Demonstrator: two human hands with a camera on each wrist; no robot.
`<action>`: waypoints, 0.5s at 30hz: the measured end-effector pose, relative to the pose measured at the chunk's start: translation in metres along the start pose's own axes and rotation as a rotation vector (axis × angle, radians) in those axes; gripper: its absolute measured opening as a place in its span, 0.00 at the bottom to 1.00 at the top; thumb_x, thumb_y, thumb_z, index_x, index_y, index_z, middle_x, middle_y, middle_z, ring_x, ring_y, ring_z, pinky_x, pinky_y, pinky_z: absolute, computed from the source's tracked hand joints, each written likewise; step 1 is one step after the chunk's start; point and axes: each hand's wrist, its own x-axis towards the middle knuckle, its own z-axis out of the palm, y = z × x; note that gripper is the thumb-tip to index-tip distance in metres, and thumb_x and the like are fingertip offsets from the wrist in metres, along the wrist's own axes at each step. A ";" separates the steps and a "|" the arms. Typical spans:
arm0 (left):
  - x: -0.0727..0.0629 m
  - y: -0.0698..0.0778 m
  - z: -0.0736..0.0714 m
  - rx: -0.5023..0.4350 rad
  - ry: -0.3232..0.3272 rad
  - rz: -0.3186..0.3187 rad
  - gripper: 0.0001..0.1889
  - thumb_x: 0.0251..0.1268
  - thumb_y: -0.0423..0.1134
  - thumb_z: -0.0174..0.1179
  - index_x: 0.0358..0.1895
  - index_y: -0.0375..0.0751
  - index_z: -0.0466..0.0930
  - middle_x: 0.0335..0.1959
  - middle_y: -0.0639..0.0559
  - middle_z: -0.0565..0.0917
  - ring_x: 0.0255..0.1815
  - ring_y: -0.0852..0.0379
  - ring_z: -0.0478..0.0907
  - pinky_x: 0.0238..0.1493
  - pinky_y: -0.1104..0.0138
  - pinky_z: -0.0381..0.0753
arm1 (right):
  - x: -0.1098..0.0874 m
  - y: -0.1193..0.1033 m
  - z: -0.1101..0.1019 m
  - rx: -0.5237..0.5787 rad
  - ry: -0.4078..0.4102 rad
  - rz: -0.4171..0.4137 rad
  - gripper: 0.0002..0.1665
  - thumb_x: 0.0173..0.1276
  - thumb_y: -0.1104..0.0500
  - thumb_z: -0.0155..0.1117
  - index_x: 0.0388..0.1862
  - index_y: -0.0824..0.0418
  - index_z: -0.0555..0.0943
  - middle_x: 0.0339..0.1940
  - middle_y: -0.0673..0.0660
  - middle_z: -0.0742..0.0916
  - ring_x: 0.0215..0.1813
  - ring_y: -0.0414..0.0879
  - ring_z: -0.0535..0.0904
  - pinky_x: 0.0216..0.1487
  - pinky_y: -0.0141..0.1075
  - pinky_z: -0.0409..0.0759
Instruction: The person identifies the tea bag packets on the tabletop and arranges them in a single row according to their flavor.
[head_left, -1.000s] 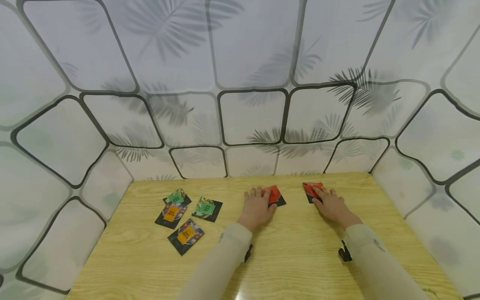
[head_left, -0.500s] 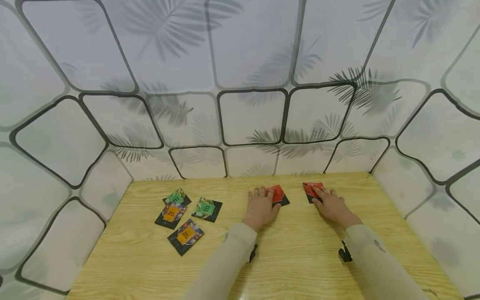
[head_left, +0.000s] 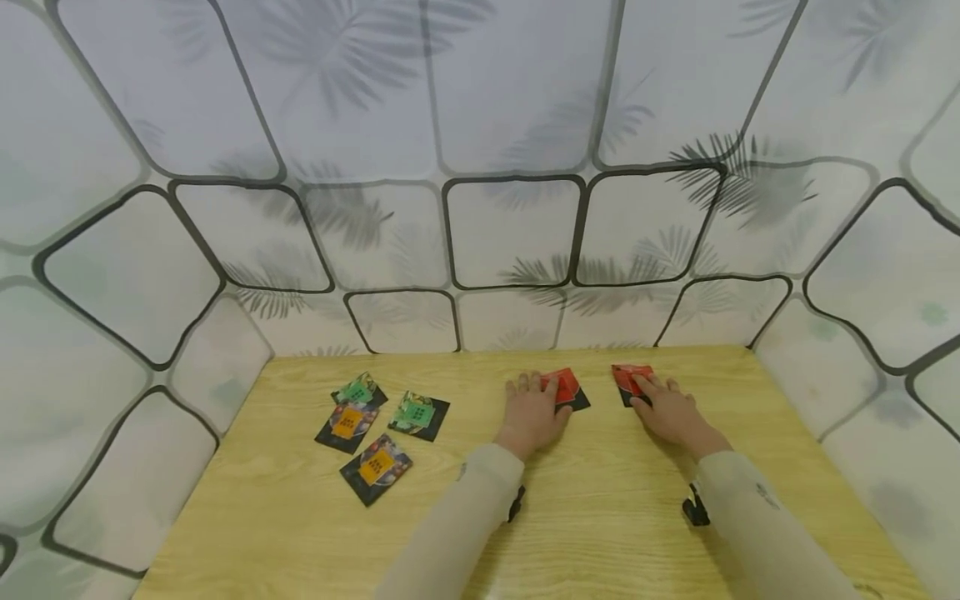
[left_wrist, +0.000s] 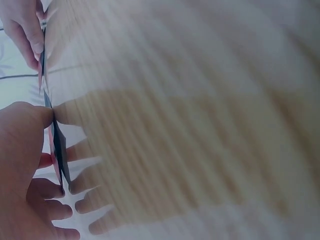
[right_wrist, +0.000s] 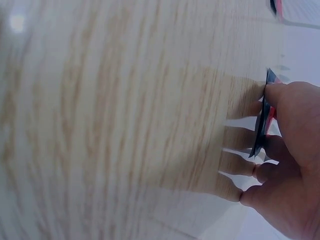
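Two flat red-and-black packets, which resemble pouches, are placed at the rear of the wood-grained surface (head_left: 300,533), right of centre and near the patterned backdrop (head_left: 513,233). The left red packet (head_left: 568,389) is partly covered by the left hand (head_left: 531,415); the index finger is laid on its red face, the thumb is set at its near edge, and the remaining fingers are spread just beside it. The left hand is kept flat with fingers extended, and the packet is pressed rather than enclosed. The right red packet (head_left: 627,382) is touched in like manner by the right hand (head_left: 672,415): fingers are extended and fanned, the index finger is rested on the packet, and the thumb is placed at its near edge. A gap is left between the two red packets. In both wrist views the packets are seen nearly edge-on as thin bodies, and their contents are hidden. Four further packets are grouped on the left part of the surface, well apart from the hands. The rear green packet (head_left: 362,390) is met at its near edge by the upper orange packet (head_left: 347,425); the second green packet (head_left: 420,415) is positioned to their right, and the lower orange packet (head_left: 377,468) is laid diagonally in front. Both forearms are covered by pale sleeves (head_left: 457,525).
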 end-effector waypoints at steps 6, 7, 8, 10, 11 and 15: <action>0.001 0.005 0.000 0.007 0.007 0.006 0.35 0.83 0.66 0.42 0.85 0.55 0.60 0.83 0.41 0.65 0.83 0.40 0.63 0.81 0.43 0.64 | -0.005 0.000 -0.003 0.007 -0.004 0.001 0.36 0.87 0.50 0.49 0.82 0.71 0.62 0.79 0.82 0.63 0.77 0.88 0.53 0.66 0.85 0.59; 0.001 0.005 0.000 0.009 0.010 0.006 0.35 0.83 0.66 0.42 0.85 0.55 0.60 0.83 0.41 0.65 0.83 0.40 0.63 0.81 0.43 0.64 | -0.004 0.000 -0.003 0.006 -0.004 -0.001 0.36 0.87 0.49 0.49 0.82 0.70 0.62 0.79 0.82 0.63 0.77 0.88 0.53 0.66 0.85 0.59; 0.001 0.005 -0.001 0.010 0.011 0.008 0.35 0.83 0.66 0.42 0.85 0.55 0.60 0.83 0.41 0.65 0.83 0.40 0.63 0.81 0.43 0.64 | -0.004 0.001 -0.002 0.010 -0.005 0.000 0.36 0.87 0.49 0.49 0.82 0.70 0.61 0.79 0.82 0.63 0.77 0.88 0.53 0.66 0.85 0.58; 0.000 0.006 -0.002 0.010 0.008 0.011 0.35 0.83 0.66 0.42 0.85 0.55 0.59 0.83 0.41 0.65 0.83 0.40 0.63 0.81 0.42 0.64 | -0.003 0.002 -0.001 0.019 -0.003 0.000 0.37 0.87 0.48 0.48 0.83 0.70 0.61 0.80 0.81 0.62 0.77 0.88 0.52 0.66 0.85 0.57; 0.000 0.007 -0.003 0.008 0.005 0.013 0.35 0.83 0.66 0.42 0.85 0.55 0.59 0.83 0.41 0.64 0.84 0.39 0.62 0.81 0.42 0.63 | -0.002 0.003 0.000 0.018 -0.005 0.000 0.37 0.87 0.47 0.48 0.83 0.70 0.60 0.80 0.82 0.62 0.77 0.88 0.52 0.66 0.85 0.57; 0.001 0.008 -0.005 -0.012 -0.006 0.018 0.35 0.83 0.65 0.42 0.85 0.56 0.58 0.84 0.41 0.63 0.84 0.39 0.61 0.82 0.42 0.61 | 0.001 0.007 0.002 0.019 -0.017 0.003 0.39 0.87 0.45 0.45 0.84 0.69 0.58 0.81 0.81 0.60 0.78 0.88 0.51 0.67 0.85 0.56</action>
